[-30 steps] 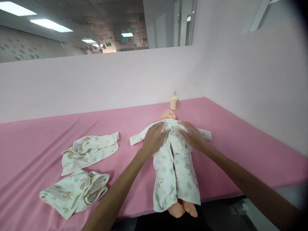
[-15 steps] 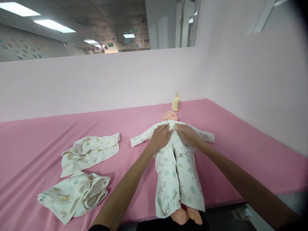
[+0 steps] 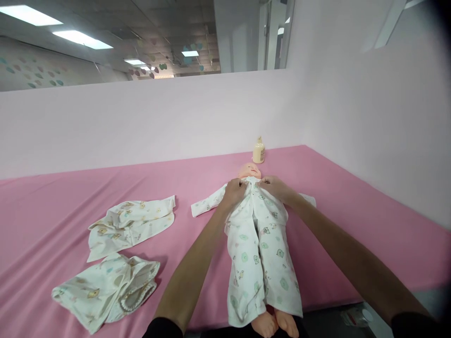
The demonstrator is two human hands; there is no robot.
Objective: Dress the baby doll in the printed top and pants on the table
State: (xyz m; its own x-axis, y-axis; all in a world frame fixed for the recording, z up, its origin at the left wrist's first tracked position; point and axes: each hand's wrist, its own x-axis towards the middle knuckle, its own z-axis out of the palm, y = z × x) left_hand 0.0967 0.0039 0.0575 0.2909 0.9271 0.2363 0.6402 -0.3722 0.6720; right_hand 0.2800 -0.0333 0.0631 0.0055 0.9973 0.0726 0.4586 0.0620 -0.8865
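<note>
A baby doll lies on its back, dressed in a white printed top and white printed trousers, bare feet toward me. My left hand has its fingers curled closed on the top at the chest, on the left side of the front opening. Opposite it, my right hand pinches the top's cloth on the right side of the front. The fingertips are small and partly hidden, so how much fabric they grip does not show. The doll's right-side sleeve is partly covered by my right forearm.
On the pink sheet to the left lie a spread white printed garment and a folded one. A cream pump bottle stands beyond the doll's head. Walls border the back and right. A clear packet is below the front edge.
My hands, flat on the doll's chest before, have curled and closed on the top's front. The left moved slightly up and outward; the right moved slightly outward.
</note>
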